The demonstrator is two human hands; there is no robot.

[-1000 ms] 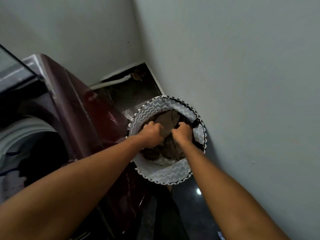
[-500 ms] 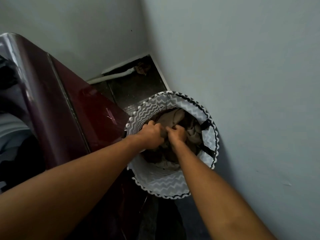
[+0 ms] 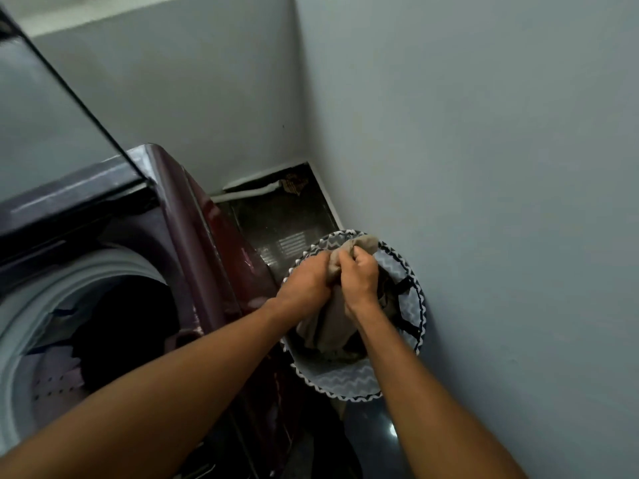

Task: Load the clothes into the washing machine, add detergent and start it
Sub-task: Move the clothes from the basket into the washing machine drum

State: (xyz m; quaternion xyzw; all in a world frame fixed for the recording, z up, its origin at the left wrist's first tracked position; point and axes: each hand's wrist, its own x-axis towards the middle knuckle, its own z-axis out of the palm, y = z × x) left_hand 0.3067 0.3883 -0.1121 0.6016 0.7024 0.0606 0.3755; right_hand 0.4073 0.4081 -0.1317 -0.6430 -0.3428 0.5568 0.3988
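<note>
I'm getting a dim, flat, grey-blue feed. A small glare spot sits on the dark floor (image 3: 392, 432) at lower centre. The washing machine (image 3: 193, 236) drum at left is nearly black. Edges bow from wide-angle distortion; upper left is motion-smeared.

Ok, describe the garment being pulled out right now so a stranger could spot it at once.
Start at the maroon washing machine on the left; beside it, against the grey wall, stands a round laundry basket with a zigzag-patterned rim. The beige garment rises from it, bunched between the left hand and right hand. It is pale tan; the clothes under it look darker.
</note>
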